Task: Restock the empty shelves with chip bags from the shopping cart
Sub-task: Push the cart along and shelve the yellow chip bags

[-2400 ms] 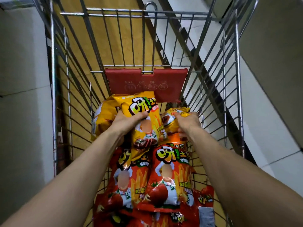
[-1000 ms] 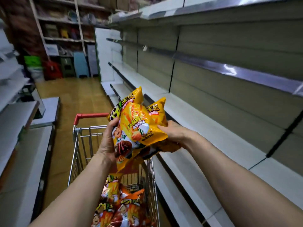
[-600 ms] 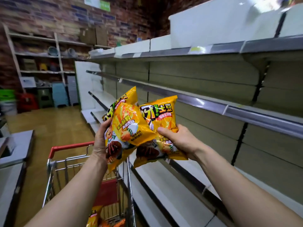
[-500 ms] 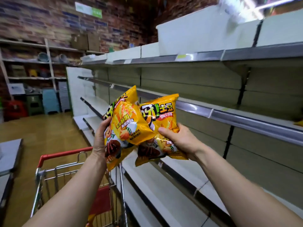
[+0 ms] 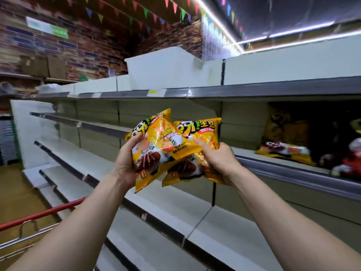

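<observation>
I hold two yellow chip bags up in front of the shelving. My left hand (image 5: 125, 163) grips the left bag (image 5: 154, 147) by its side edge. My right hand (image 5: 218, 159) grips the right bag (image 5: 197, 132), which sits partly behind the left one. Both bags hang in the air before the middle shelf (image 5: 293, 173). A yellow chip bag (image 5: 285, 141) lies on that shelf at the right, with a red bag (image 5: 353, 159) beside it. The shopping cart shows only its red handle (image 5: 39, 214) at the lower left.
Long bare white shelves (image 5: 82, 159) run away to the left at several heights. The top shelf rail (image 5: 214, 92) carries a yellow price tag. A brick wall and a wooden floor (image 5: 13, 194) lie at the far left.
I lifted both bags out of the cart and turned right and up toward the shelves. The stocked bags on the right shelf have come into view and the cart has dropped to the lower left.
</observation>
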